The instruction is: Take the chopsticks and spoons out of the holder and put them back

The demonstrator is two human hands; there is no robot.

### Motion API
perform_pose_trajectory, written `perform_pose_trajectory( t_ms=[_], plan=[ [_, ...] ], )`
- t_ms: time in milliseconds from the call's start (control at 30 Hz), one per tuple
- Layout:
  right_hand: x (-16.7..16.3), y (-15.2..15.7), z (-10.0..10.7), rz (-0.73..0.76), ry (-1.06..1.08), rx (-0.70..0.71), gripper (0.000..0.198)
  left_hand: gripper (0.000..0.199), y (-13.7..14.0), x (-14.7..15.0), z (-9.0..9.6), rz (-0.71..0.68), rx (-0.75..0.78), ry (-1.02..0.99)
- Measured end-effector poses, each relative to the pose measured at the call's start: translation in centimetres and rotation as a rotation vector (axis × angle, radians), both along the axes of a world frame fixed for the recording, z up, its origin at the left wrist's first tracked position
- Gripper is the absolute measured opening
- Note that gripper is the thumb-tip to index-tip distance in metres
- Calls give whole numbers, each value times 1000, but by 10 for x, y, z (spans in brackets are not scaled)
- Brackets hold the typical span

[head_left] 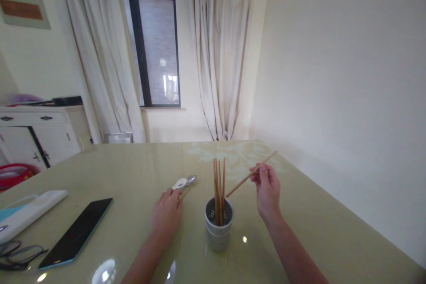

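Observation:
A single chopstick (pixel 244 182) slants from upper right to lower left in my right hand (pixel 268 191), pinched between thumb and fingers above the table. Its lower tip is near the rim of a grey metal utensil holder (pixel 218 236), to the right of the chopsticks inside. Several brown chopsticks (pixel 218 186) stand upright in this holder, which has small holes in its bottom. Left of it, my left hand (pixel 168 211) is low over the table, its fingers curled round a white spoon (pixel 180 183), a metal spoon (pixel 191 180) and a thin chopstick (pixel 185 192). Their other ends are hidden under the hand.
On the left of the glossy table (pixel 133 164) lie a dark tablet (pixel 78 230), a white power strip (pixel 36 213) and folded eyeglasses (pixel 20 255). A wall (pixel 349 75) runs along the right edge. Behind are curtains (pixel 221 53) and a white cabinet (pixel 49 137).

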State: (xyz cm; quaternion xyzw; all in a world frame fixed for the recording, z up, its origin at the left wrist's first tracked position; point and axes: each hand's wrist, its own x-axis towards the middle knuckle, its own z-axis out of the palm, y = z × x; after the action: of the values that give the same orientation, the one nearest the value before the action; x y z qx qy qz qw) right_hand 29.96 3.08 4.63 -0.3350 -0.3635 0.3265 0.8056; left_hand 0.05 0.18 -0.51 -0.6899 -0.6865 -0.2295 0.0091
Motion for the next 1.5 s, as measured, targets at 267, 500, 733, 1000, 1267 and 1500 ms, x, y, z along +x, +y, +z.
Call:
perform_pose_trajectory(
  t_ms=[267,500,733,1000,1267,1500],
  plan=[
    [-3,-21,22,177,50,108,35,23,-6,3,7,81,-132,167],
    [-33,-32,11,344,-263,1,35,22,-4,11,-2,-102,-96,5],
    [-41,-29,-1,385,-402,-93,49,27,0,17,-10,-176,17,-313],
    [-48,-15,-28,378,-343,-231,64,40,-3,30,-1,-328,87,-655],
    [-55,-16,-35,596,-304,-263,49,38,-11,40,5,-488,18,-721],
    [-55,-18,-28,529,-280,-218,43,43,-11,43,9,-509,31,-715]
  ],
)
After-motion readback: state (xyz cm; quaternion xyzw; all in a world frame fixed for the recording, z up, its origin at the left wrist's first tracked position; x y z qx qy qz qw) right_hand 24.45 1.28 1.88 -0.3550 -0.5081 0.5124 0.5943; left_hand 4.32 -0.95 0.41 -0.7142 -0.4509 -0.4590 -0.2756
